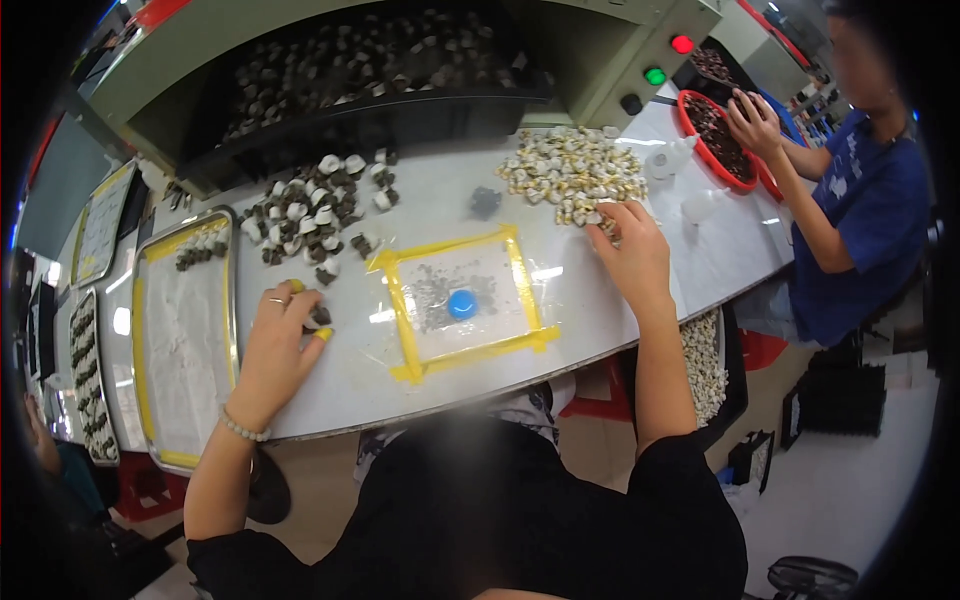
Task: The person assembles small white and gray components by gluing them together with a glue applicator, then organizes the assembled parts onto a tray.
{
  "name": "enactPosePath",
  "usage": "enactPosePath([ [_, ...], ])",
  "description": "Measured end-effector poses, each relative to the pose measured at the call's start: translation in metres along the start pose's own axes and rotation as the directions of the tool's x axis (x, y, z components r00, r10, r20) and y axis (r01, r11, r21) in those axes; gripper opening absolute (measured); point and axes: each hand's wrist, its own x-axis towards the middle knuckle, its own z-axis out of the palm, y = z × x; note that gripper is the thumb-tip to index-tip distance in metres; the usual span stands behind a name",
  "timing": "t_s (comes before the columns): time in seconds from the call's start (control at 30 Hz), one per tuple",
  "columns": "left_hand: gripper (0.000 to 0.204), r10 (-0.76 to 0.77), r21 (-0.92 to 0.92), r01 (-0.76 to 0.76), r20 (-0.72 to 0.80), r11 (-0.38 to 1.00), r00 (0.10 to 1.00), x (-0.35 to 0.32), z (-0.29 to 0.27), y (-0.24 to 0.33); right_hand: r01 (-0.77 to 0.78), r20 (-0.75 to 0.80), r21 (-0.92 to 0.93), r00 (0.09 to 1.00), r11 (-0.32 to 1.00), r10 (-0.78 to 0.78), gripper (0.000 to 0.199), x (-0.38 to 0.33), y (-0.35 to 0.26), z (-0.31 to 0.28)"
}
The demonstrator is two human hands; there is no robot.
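My left hand (278, 335), with yellow fingertip covers and a ring, rests on the white table and pinches a small dark and white part (319, 316). Just beyond it lies a heap of dark and white parts (312, 212). My right hand (632, 250) reaches into the near edge of a heap of pale parts (572, 176); whether it holds one is hidden. Between my hands sits a yellow-taped square (466, 300) with a blue round button (462, 303) at its middle.
A metal tray (185, 340) with yellow edging lies at my left, a few dark parts at its far end. A black chute (380, 75) full of parts feeds from a green machine. A person in blue at the right reaches into a red basket (715, 135).
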Motion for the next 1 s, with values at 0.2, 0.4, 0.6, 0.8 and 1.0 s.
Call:
enactPosePath([
  [0.2, 0.048, -0.036, -0.082, 0.023, -0.164, 0.996, 0.986, -0.027, -0.011, 0.042, 0.028, 0.035, -0.056, 0.999, 0.998, -0.027, 0.019, -0.004, -0.007, 0.011],
  [0.4, 0.039, -0.317, -0.240, 0.258, -0.253, 0.936, 0.914, -0.053, 0.019, 0.047, 0.178, 0.168, 0.302, 0.957, 0.936, -0.236, 0.026, -0.029, -0.038, 0.004],
  [0.6, 0.029, -0.218, -0.210, 0.161, -0.288, 0.964, 0.932, -0.039, 0.037, 0.046, 0.373, 0.261, 0.238, 0.865, 0.897, -0.429, 0.026, -0.044, -0.057, 0.014],
  [0.8, 0.025, -0.174, -0.296, 0.104, -0.220, 0.949, 0.960, -0.036, 0.033, 0.050, 0.350, 0.172, 0.211, 0.906, 0.913, -0.387, 0.026, -0.052, -0.051, 0.020],
  [1.0, 0.030, -0.374, -0.900, 0.180, 0.021, 0.396, 0.927, -0.029, 0.039, 0.068, 0.354, 0.150, 0.234, 0.907, 0.905, -0.394, 0.022, -0.049, -0.058, 0.020],
])
